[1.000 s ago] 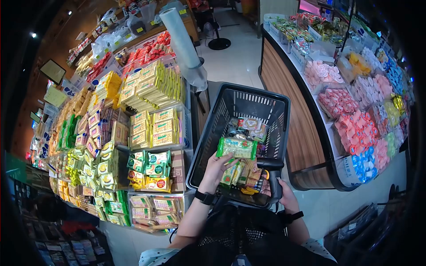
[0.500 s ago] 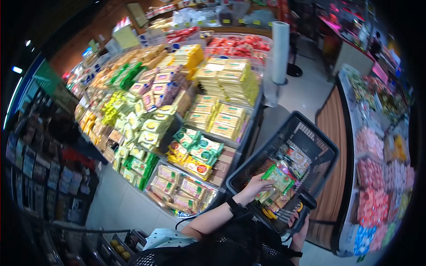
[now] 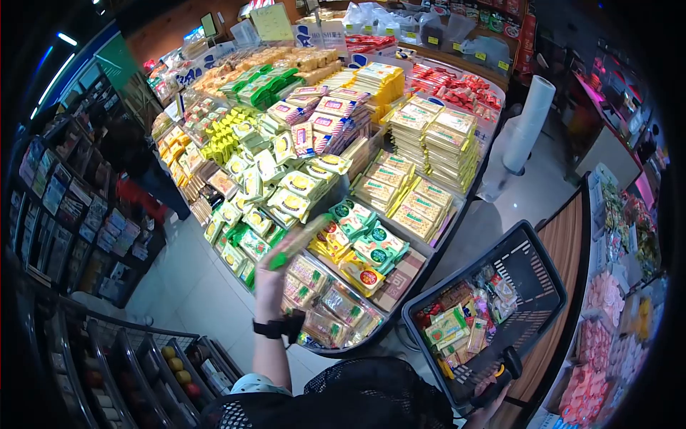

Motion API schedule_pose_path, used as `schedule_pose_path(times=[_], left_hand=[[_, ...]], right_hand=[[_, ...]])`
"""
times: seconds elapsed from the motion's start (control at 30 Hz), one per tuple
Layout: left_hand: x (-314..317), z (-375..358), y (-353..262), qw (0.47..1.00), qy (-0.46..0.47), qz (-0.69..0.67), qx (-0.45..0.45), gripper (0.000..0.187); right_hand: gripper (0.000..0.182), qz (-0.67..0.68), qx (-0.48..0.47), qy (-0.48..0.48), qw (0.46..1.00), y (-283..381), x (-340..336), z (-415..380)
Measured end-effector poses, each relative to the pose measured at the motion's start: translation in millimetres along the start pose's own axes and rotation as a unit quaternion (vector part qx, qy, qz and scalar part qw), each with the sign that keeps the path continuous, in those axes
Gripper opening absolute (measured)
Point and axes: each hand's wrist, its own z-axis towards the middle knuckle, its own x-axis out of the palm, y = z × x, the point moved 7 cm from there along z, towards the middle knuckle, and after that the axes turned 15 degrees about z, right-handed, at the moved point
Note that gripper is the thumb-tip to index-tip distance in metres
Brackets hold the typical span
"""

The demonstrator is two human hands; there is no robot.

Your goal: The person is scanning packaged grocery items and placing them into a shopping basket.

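My left hand [image 3: 269, 286], a dark band on its wrist, is raised over the near edge of the snack display. Its fingers are closed on a green snack packet [image 3: 301, 242], smeared by motion. Below it are clear-wrapped biscuit packs [image 3: 343, 312], with yellow and green snack packets [image 3: 377, 245] to its right. Low on the right, my right hand [image 3: 491, 405] is wrapped round the black handle [image 3: 509, 366] of a dark shopping basket [image 3: 549, 289]. Inside the basket lie several packets, including a green and cream one [image 3: 446, 325].
Stacked biscuit packs [image 3: 436, 136] rise at the display's right side. A roll of plastic bags [image 3: 530, 121] stands beyond its corner. A wood-sided counter [image 3: 564, 236] runs along the right. At left are dark shelves [image 3: 78, 214] and a person in dark clothing [image 3: 136, 154].
My left hand has gone from inside the basket to above the display on the left, carrying the green packet. The view has turned left. My right hand still holds the basket handle.
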Motion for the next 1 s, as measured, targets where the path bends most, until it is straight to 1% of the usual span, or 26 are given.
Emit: schedule_pose_path(times=[0.03, 0.07, 0.13, 0.17, 0.23, 0.27, 0.33, 0.37, 0.4, 0.43, 0.47, 0.5, 0.53, 0.57, 0.6, 0.67, 0.7, 0.73, 0.77, 0.8, 0.87, 0.9, 0.93, 0.97, 1.0], left_hand=[[-23, 5, -2, 0.998, -0.042, 0.015, 0.036, 0.027], [-37, 11, -7, 0.995, -0.071, 0.054, 0.045, 0.030], [-63, 17, 1, 0.980, -0.125, 0.149, 0.029, 0.034], [-73, 21, 13, 0.980, -0.125, 0.150, 0.028, 0.034], [-93, 27, 45, 0.955, -0.159, 0.252, -0.002, 0.039], [-96, 29, 57, 0.955, -0.157, 0.253, -0.002, 0.039], [-90, 32, 71, 0.910, -0.134, 0.389, -0.047, 0.045], [-82, 34, 74, 0.877, -0.073, 0.473, -0.033, 0.054], [-77, 35, 66, 0.879, -0.067, 0.471, -0.031, 0.054], [-66, 36, 57, 0.815, -0.036, 0.577, -0.023, 0.056], [-56, 36, 55, 0.739, -0.003, 0.674, -0.012, 0.059], [-62, 38, 68, 0.762, 0.008, 0.647, -0.010, 0.067], [-64, 35, 75, 0.779, 0.030, 0.624, -0.048, 0.063], [-67, 36, 77, 0.771, 0.036, 0.634, -0.059, 0.062], [-66, 38, 79, 0.762, 0.044, 0.642, -0.067, 0.061], [-45, 42, 53, 0.735, 0.050, 0.675, -0.040, 0.059], [-35, 37, 40, 0.729, -0.011, 0.680, 0.080, 0.055], [-26, 33, 31, 0.731, -0.062, 0.668, 0.124, 0.052], [-11, 31, 19, 0.778, -0.069, 0.617, 0.097, 0.048], [9, 24, 5, 0.820, -0.075, 0.563, 0.066, 0.044], [63, 7, -21, 0.867, -0.057, 0.481, 0.112, 0.035], [98, -5, -36, 0.901, 0.005, 0.414, 0.131, 0.029], [131, -19, -42, 0.916, 0.063, 0.375, 0.129, 0.030], [166, -37, -48, 0.914, 0.134, 0.354, 0.148, 0.030], [202, -56, -55, 0.906, 0.206, 0.328, 0.170, 0.030]], right_hand=[[0.055, 0.004, -0.014, -0.033, 0.999, 3, -9, 2], [0.055, 0.001, -0.013, -0.034, 0.999, 1, -3, 2], [0.055, -0.013, -0.050, -0.053, 0.997, 0, 7, 0], [0.055, -0.013, -0.050, -0.055, 0.997, 1, 2, 1], [0.055, -0.027, -0.009, 0.041, 0.999, 4, 0, 2], [0.055, -0.027, -0.010, 0.040, 0.999, 9, -8, 5], [0.052, -0.003, 0.028, 0.034, 0.999, 4, -11, 6], [0.052, -0.001, 0.023, 0.032, 0.999, 5, -13, 5], [0.052, 0.019, 0.021, 0.029, 0.999, -1, 1, 2], [0.052, 0.040, 0.016, 0.025, 0.999, -6, 14, -1], [0.052, 0.041, 0.008, 0.021, 0.999, -8, 19, -3], [0.052, 0.016, -0.017, -0.018, 1.000, -8, 19, -6], [0.052, -0.007, -0.044, -0.057, 0.997, -8, 20, -9], [0.052, 0.011, -0.060, -0.076, 0.995, -11, 25, -10], [0.052, 0.004, -0.011, 0.049, 0.999, -10, 26, -5], [0.053, 0.039, -0.002, 0.034, 0.999, -8, 10, -2], [0.053, 0.029, -0.010, 0.045, 0.999, -9, 18, -5], [0.052, 0.017, -0.018, 0.055, 0.998, -11, 29, -7], [0.054, 0.021, -0.020, 0.076, 0.997, -11, 35, -8], [0.056, 0.062, -0.008, 0.056, 0.996, -11, 25, -8], [0.057, 0.071, -0.005, 0.030, 0.997, -7, 1, -5], [0.056, 0.085, 0.004, 0.060, 0.995, -7, 5, -3], [0.056, 0.096, 0.012, 0.093, 0.991, -9, 12, -2], [0.055, 0.084, 0.003, 0.092, 0.992, -9, 11, -3], [0.051, 0.015, -0.029, -0.030, 0.999, -8, 18, -9]])
